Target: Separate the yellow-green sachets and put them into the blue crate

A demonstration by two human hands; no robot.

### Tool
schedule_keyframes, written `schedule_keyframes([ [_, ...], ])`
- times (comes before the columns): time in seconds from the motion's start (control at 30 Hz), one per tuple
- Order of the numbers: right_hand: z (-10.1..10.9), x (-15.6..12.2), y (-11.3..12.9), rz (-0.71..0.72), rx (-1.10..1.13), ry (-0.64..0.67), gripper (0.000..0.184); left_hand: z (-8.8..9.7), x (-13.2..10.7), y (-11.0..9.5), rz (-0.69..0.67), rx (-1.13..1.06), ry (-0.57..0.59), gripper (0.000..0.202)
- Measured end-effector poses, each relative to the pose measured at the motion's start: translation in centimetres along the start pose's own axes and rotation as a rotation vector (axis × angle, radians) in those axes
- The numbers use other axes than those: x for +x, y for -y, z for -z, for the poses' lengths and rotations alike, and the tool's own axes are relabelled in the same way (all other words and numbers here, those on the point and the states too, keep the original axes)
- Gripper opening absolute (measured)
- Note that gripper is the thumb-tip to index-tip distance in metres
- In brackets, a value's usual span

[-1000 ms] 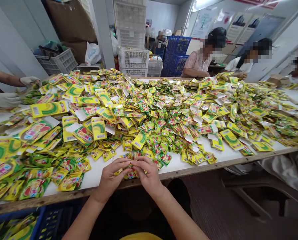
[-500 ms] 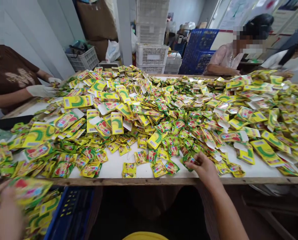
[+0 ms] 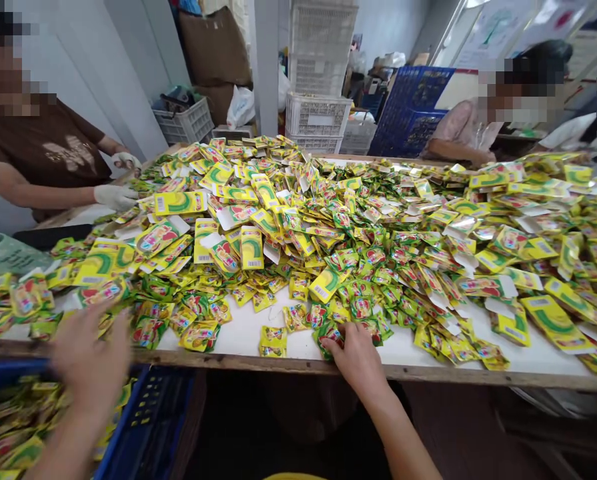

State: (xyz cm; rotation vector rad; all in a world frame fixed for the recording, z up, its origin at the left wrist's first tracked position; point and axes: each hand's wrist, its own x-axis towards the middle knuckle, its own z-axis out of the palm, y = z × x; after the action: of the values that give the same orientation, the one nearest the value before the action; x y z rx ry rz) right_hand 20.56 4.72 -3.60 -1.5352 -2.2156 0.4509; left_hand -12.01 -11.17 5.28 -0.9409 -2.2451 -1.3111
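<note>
My left hand point(image 3: 91, 363), smeared by motion, is over the near left table edge, above a blue crate point(image 3: 111, 460) of yellow packets. Its fingers look spread, with no packet visible between them. My right hand point(image 3: 361, 357) rests at the table's near edge, thumb and fingers closed on a small green and red sachet point(image 3: 327, 337). Close to it lie a yellow sachet point(image 3: 273, 341) and other small sachets. Flat yellow boxes with a green curve, such as one box point(image 3: 251, 247), are heaped behind them.
The white table point(image 3: 243, 327) has a wooden rim and bears a large heap of packets. A co-worker's gloved hand point(image 3: 115, 197) is at the left edge. A green cup point(image 3: 8, 253) and a black tray point(image 3: 53, 235) stand at left. White crates point(image 3: 318, 117) are stacked behind.
My left hand has let go of a yellow packet and moved up and right from the crate to the table edge. My right hand has shifted left among the sachets. The view has turned left.
</note>
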Motion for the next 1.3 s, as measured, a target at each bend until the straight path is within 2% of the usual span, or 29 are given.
schedule_keyframes([
  [0.03,0.0,0.0,0.0,0.003,0.004,0.018,0.025,-3.1,-0.9,-1.7,-0.182,-0.148,0.113,0.021],
  [0.07,0.0,0.0,0.1,-0.005,0.027,0.041,0.024,-6.5,-2.1,-4.0,-0.273,-0.226,0.203,0.020],
  [0.17,0.0,-0.1,-0.2,-0.052,0.183,0.073,0.021,-15.8,-6.1,-12.3,-0.428,-0.334,0.433,0.015],
  [0.2,0.2,-0.2,-0.8,-0.068,0.240,0.059,0.022,-18.1,-7.2,-14.8,-0.448,-0.310,0.569,0.026],
  [0.23,0.6,-0.3,-1.6,-0.086,0.283,0.032,0.026,-19.8,-8.1,-16.7,-0.422,-0.282,0.648,0.039],
  [0.3,1.7,-0.3,-3.9,-0.125,0.332,-0.023,0.032,-21.4,-9.0,-18.5,-0.375,-0.249,0.755,0.060],
  [0.37,3.0,-0.2,-6.3,-0.174,0.362,-0.055,0.036,-21.3,-8.9,-17.6,-0.337,-0.263,0.790,0.067],
  [0.47,4.2,0.4,-7.8,-0.229,0.547,-0.106,0.040,-19.4,-7.7,-13.7,-0.277,-0.308,0.853,0.052],
  [0.57,4.4,2.1,-5.0,-0.189,0.819,-0.215,0.038,-16.7,-7.5,-10.6,-0.181,-0.372,0.912,0.031],
  [0.67,3.9,3.9,0.2,0.019,0.981,-0.316,0.033,-14.4,-8.9,-9.8,0.024,-0.637,0.974,0.024],
  [0.73,3.4,4.7,2.9,0.200,0.881,-0.326,0.025,-13.5,-10.1,-9.9,0.162,-0.802,0.964,0.023],
  [0.83,2.4,5.0,4.5,0.382,0.592,-0.321,0.018,-12.9,-11.0,-9.8,0.244,-0.834,0.876,0.024],
  [0.9,2.1,4.9,4.5,0.429,0.493,-0.303,0.016,-12.9,-11.1,-9.5,0.226,-0.810,0.859,0.024],
  [1.03,2.1,4.9,4.6,0.479,0.453,-0.215,0.014,-13.2,-10.9,-9.1,0.203,-0.756,0.828,0.020],
  [1.17,3.2,5.1,5.8,0.459,0.388,-0.191,0.017,-13.3,-10.9,-9.1,0.261,-0.866,0.814,0.018],
  [1.3,6.4,5.4,7.9,0.693,0.131,0.049,0.022,-12.6,-11.0,-9.8,0.272,-1.010,0.808,0.020],
])
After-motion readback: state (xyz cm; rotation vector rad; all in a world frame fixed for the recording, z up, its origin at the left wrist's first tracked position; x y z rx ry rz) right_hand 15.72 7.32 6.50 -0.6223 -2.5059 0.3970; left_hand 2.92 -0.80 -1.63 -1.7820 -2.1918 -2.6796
